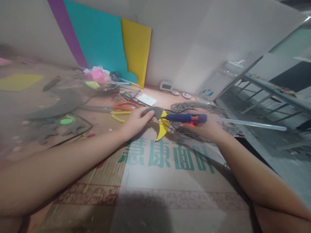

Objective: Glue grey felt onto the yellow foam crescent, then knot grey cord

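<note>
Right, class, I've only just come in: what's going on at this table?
A person is working on flattened cardboard. The right hand grips a blue glue gun, its tip at a grey and yellow crescent-shaped cutout, with a clear glue stick jutting from the back. The left hand pinches the cutout's grey end. Orange-handled pliers lie just beyond it, and teal, yellow and purple sheets lean against the wall.

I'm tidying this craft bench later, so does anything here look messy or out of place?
Mostly clutter: pliers, foam scraps and a bag lie scattered behind the left hand. The right hand holds the glue gun over tangled grey cord.
</note>
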The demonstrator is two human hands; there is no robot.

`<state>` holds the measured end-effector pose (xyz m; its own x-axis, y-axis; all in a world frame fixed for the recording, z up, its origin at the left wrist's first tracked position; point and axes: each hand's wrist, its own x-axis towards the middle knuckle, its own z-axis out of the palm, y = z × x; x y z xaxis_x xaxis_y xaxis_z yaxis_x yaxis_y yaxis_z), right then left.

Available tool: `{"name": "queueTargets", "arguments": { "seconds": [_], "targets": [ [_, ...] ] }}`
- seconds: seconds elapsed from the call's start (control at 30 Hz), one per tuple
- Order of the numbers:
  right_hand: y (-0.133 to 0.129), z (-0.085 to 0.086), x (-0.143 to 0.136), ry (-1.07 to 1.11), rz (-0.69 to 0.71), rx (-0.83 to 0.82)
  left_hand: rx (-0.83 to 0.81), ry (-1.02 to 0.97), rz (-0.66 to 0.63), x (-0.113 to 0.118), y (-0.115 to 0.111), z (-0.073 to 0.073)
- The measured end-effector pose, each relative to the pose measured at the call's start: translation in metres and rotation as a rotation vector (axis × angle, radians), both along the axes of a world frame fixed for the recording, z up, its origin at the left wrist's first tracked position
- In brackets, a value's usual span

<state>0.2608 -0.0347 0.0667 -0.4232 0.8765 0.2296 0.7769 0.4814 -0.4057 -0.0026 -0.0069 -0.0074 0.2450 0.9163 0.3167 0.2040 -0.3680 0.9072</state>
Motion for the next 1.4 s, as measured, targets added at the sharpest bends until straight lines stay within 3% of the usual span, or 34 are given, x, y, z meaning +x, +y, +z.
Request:
{"name": "queueTargets", "arguments": {
  "seconds": [0.83, 1.4],
  "targets": [
    [-0.0004, -0.0003, 0.0010, 0.014, -0.099, 0.013, -0.036, -0.005, -0.030, 0.0000, -0.0008, 0.0038],
    [0.0045, -0.0013, 0.0047, 0.005, -0.113, 0.073, -0.042, 0.002, -0.034, -0.0006, 0.0038, -0.0037]
  ]
}}
